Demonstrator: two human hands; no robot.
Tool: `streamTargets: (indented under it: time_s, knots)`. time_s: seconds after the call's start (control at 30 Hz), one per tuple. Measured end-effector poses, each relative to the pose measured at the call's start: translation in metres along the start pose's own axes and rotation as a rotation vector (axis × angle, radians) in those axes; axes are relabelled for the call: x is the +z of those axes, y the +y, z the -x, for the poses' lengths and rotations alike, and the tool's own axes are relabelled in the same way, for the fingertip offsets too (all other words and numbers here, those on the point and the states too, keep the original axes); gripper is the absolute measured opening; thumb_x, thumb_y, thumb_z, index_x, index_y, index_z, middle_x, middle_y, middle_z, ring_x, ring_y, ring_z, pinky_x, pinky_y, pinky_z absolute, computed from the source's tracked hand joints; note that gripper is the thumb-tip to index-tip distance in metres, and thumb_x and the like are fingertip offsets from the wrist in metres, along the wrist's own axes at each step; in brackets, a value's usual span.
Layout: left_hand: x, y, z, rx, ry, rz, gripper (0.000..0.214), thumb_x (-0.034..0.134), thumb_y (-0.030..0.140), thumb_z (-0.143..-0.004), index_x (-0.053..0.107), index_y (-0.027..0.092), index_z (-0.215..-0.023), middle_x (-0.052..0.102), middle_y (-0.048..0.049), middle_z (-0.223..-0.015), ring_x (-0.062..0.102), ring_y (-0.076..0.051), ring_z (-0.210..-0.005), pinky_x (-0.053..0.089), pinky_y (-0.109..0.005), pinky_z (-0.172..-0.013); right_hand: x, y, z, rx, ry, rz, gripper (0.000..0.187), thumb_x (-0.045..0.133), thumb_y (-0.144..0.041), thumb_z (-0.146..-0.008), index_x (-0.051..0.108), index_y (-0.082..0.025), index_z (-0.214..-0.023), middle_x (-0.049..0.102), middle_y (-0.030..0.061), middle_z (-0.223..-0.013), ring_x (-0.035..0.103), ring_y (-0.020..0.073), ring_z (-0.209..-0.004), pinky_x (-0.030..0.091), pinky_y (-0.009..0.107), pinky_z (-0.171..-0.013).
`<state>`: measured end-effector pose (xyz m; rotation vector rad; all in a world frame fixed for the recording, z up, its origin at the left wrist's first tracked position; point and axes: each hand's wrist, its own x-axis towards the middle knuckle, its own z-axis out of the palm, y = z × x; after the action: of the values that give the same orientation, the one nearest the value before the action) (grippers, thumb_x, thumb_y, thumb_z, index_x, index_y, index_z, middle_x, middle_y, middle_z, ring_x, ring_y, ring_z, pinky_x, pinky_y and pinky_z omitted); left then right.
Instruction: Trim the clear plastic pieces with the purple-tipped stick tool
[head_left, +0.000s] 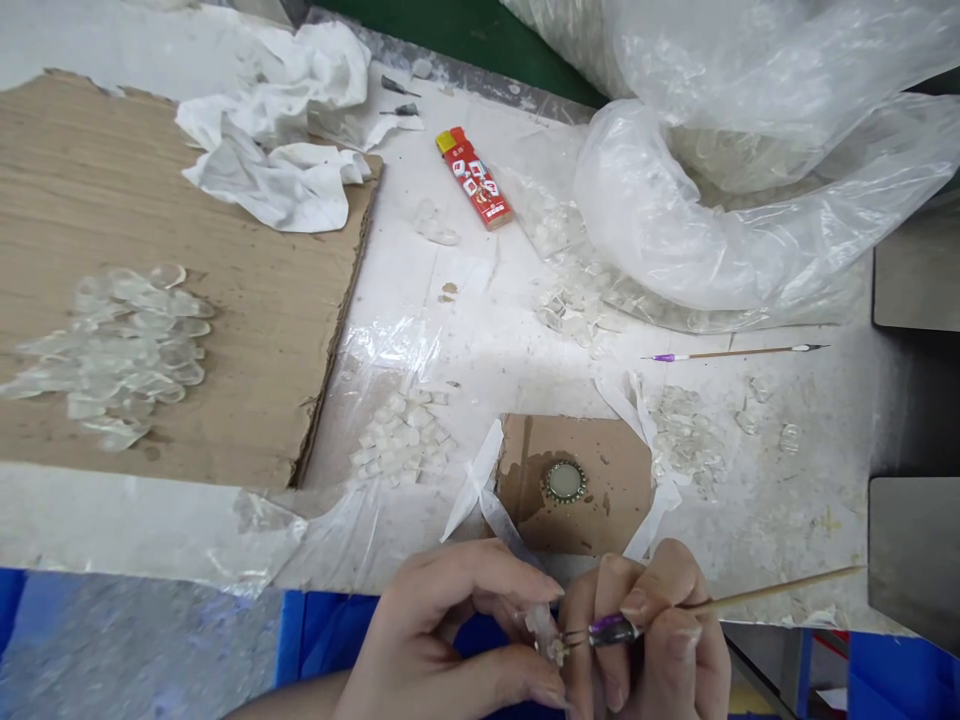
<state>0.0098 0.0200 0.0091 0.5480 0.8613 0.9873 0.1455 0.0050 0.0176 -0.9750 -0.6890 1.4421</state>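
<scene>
At the table's front edge, my left hand (457, 635) pinches a small clear plastic piece (541, 632) between thumb and fingers. My right hand (652, 635) grips a thin wooden stick tool (780, 588) with a purple and black tip. Fine metal prongs at that tip reach to the plastic piece and seem to touch it. Just beyond my hands, a bottle cap (565, 482) holding a pale substance rests on a small cardboard piece (622, 460), which has wet stains and taped sides.
Small translucent blocks (405, 437) and clear pieces (686, 430) lie either side of the cardboard. Clear spoon-shaped pieces (139, 350) cover part of a larger cardboard sheet (247, 400). Behind are a red lighter (474, 180), crumpled tissue (285, 180), another stick tool (739, 352) and a plastic bag (697, 240).
</scene>
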Motion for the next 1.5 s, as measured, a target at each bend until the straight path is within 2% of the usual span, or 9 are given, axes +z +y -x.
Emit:
streamTargets:
  time_s: [0.43,0.57,0.67,0.93,1.0,1.1,1.2,1.3,1.5]
  knots:
    - [0.004,0.001,0.001,0.033,0.035,-0.067,0.041,0.101,0.008,-0.072,0.091,0.035,-0.1,0.089,0.0035,-0.076,0.083,-0.011,-0.063,0.063,-0.008,-0.067,-0.01,0.004,0.012,-0.033,0.017,0.065,0.024,0.042,-0.039,-0.116,0.064,-0.034,-0.109,0.034,-0.0103,-0.063,0.034,0.0094,-0.036,0.034,0.019,-0.037]
    - [0.004,-0.001,0.002,0.039,0.032,-0.086,0.038,0.1,0.009,-0.073,0.091,0.035,-0.099,0.089,0.0037,-0.074,0.083,-0.012,-0.063,0.064,-0.01,-0.067,-0.011,0.005,0.011,-0.043,-0.022,0.045,0.024,0.039,-0.036,-0.116,0.063,-0.033,-0.113,0.034,-0.0099,-0.065,0.031,0.0095,-0.037,0.028,0.02,-0.037]
    - [0.003,-0.002,0.003,0.058,0.026,-0.109,0.035,0.1,0.011,-0.074,0.091,0.033,-0.099,0.089,0.003,-0.074,0.083,-0.012,-0.063,0.065,-0.011,-0.067,-0.012,0.004,0.011,-0.035,-0.058,0.05,0.024,0.038,-0.035,-0.116,0.062,-0.033,-0.115,0.034,-0.0095,-0.068,0.029,0.0091,-0.038,0.029,0.021,-0.039]
    - [-0.002,-0.003,0.007,0.063,0.028,-0.105,0.032,0.099,0.012,-0.077,0.091,0.031,-0.101,0.09,-0.0003,-0.078,0.084,-0.015,-0.065,0.067,-0.015,-0.067,-0.009,0.0,0.0,-0.102,-0.011,0.075,0.024,0.049,-0.041,-0.114,0.071,-0.034,-0.111,0.033,-0.0113,-0.061,0.025,0.0071,-0.031,0.03,0.021,-0.033]
    - [-0.002,-0.003,0.008,0.031,0.027,-0.131,0.029,0.098,0.016,-0.079,0.09,0.029,-0.104,0.09,-0.0024,-0.08,0.085,-0.018,-0.066,0.069,-0.019,-0.066,-0.016,-0.001,-0.003,-0.174,0.046,0.122,0.024,0.054,-0.041,-0.113,0.076,-0.034,-0.111,0.042,-0.0096,-0.06,0.033,0.0077,-0.032,0.035,0.021,-0.033]
    - [0.002,-0.001,0.005,-0.027,0.014,-0.215,0.028,0.099,0.028,-0.079,0.088,0.023,-0.104,0.087,-0.0053,-0.077,0.084,-0.024,-0.065,0.071,-0.026,-0.06,-0.033,-0.003,-0.004,-0.26,0.085,0.363,0.026,0.056,-0.031,-0.112,0.079,-0.035,-0.123,0.072,0.0012,-0.084,0.062,0.0134,-0.055,0.056,0.026,-0.049]
    - [0.01,0.004,-0.004,-0.036,-0.008,-0.246,0.036,0.1,0.037,-0.076,0.087,0.022,-0.106,0.084,-0.0048,-0.072,0.084,-0.027,-0.067,0.071,-0.03,-0.059,-0.047,-0.007,-0.005,-0.165,-0.114,0.584,0.031,0.058,-0.016,-0.109,0.08,-0.032,-0.124,0.078,0.0074,-0.107,0.073,0.0172,-0.079,0.062,0.03,-0.066]
    - [0.013,0.007,-0.011,-0.045,-0.026,-0.212,0.036,0.1,0.04,-0.076,0.087,0.023,-0.106,0.082,-0.0041,-0.071,0.084,-0.027,-0.068,0.07,-0.03,-0.058,-0.051,-0.009,-0.009,-0.11,-0.326,0.555,0.026,0.064,-0.018,-0.107,0.08,-0.031,-0.121,0.077,0.0064,-0.099,0.073,0.0176,-0.079,0.06,0.028,-0.064]
    - [0.001,0.003,-0.001,-0.165,-0.116,0.025,0.024,0.096,0.037,-0.082,0.092,0.03,-0.105,0.086,-0.0044,-0.076,0.085,-0.023,-0.064,0.07,-0.026,-0.057,-0.05,-0.005,-0.017,-0.14,-0.392,0.471,0.024,0.063,-0.023,-0.107,0.079,-0.031,-0.123,0.074,0.0072,-0.095,0.069,0.0178,-0.073,0.057,0.027,-0.058]
